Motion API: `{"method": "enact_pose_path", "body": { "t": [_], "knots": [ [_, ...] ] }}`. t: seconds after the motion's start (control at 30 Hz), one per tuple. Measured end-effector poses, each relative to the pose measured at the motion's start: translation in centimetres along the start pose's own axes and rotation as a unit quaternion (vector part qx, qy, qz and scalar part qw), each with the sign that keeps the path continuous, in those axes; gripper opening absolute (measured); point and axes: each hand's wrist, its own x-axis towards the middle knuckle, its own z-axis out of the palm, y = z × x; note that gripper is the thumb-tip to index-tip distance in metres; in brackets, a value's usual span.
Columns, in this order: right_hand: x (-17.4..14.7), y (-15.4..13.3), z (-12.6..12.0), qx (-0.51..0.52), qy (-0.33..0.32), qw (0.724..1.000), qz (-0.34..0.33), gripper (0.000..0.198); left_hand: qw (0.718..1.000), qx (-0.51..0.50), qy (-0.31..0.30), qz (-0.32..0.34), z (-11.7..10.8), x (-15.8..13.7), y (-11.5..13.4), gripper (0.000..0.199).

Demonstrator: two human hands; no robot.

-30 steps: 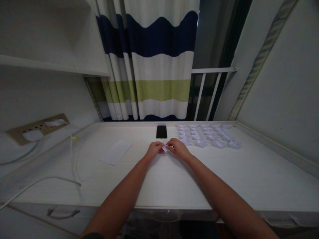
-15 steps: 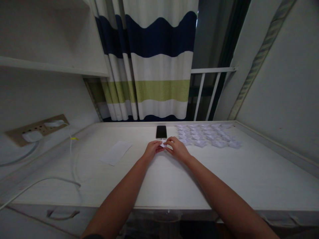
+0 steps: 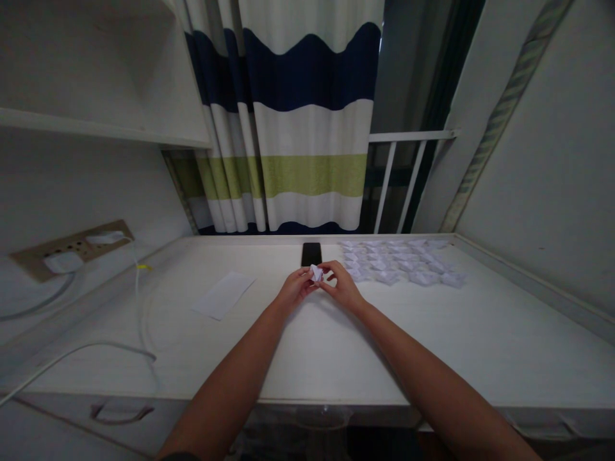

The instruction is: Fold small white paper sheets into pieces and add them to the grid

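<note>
Between my two hands is a small piece of folded white paper (image 3: 316,273), with a pointed top edge showing. My left hand (image 3: 295,287) pinches it from the left, fingers closed on its side. From the right, my right hand (image 3: 340,285) grips it with thumb and fingertips, the fingers curved. Just behind the paper lies a dark phone (image 3: 311,253), its near end partly covered by the paper and fingers. Several rows of folded white paper pieces (image 3: 387,262) sit to the right of my right hand.
A flat white sheet (image 3: 223,295) lies on the white desk (image 3: 331,358), left of my hands. White cables (image 3: 91,346) run across the desk's left side from a wall socket panel (image 3: 77,248). A striped curtain (image 3: 312,131) hangs behind the desk.
The folded paper has tilted up and now shows more of its pointed face between my fingers. Both hands have shifted only slightly.
</note>
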Motion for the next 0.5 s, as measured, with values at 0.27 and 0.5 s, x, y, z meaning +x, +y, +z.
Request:
{"method": "enact_pose_path", "body": {
  "t": [0.27,0.5],
  "knots": [
    [0.1,-0.4,0.0,-0.015,-0.007,0.999,-0.046,0.033,0.999,-0.035,-0.017,0.015,0.5,-0.4,-0.1,0.019],
    [-0.1,-1.1,0.0,-0.066,-0.019,0.996,-0.063,0.037,1.0,-0.017,-0.005,0.005,0.5,-0.4,-0.2,0.021]
  ]
}}
